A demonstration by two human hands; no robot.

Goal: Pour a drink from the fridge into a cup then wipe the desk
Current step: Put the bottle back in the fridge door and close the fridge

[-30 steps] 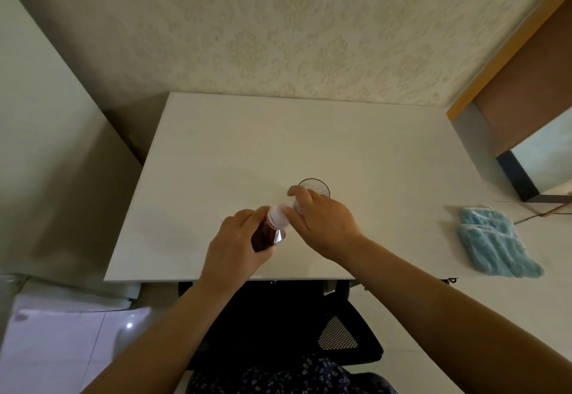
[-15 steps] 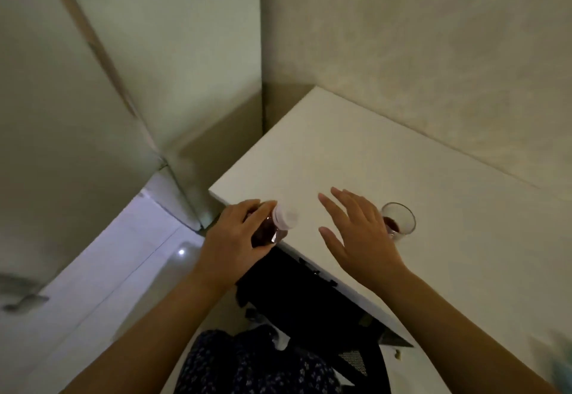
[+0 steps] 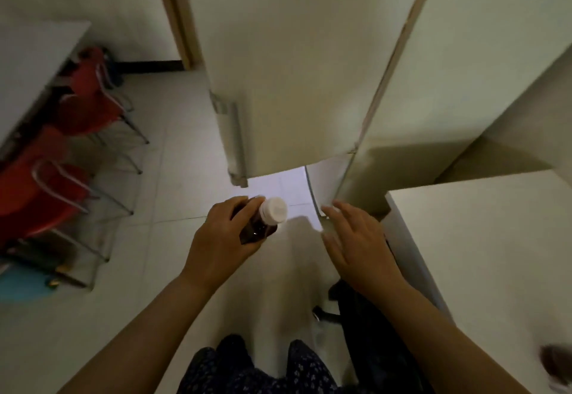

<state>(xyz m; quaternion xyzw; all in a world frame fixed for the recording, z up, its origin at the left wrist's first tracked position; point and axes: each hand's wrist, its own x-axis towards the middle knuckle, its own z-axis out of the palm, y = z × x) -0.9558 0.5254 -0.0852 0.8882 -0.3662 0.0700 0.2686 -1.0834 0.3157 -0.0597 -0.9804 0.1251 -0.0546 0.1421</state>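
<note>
My left hand (image 3: 221, 240) grips a small bottle of dark red drink (image 3: 258, 226) with a white cap (image 3: 274, 210), held over the floor in front of the fridge (image 3: 297, 62). The fridge is white, with a long handle (image 3: 230, 140) on its door. My right hand (image 3: 356, 245) hovers with straight fingers, holding nothing, just right of the bottle and next to the white desk (image 3: 495, 239). The cup (image 3: 557, 365) with dark drink in it shows blurred at the lower right edge, on the desk.
Red chairs (image 3: 77, 106) with metal legs stand under a grey table (image 3: 28, 62) at the left. A black office chair (image 3: 371, 331) sits under the desk by my right forearm. Pale tiled floor lies between me and the fridge.
The view has swung left from the desk to the fridge. My right hand let go of the cap and opened. The left hand still carries the capped bottle.
</note>
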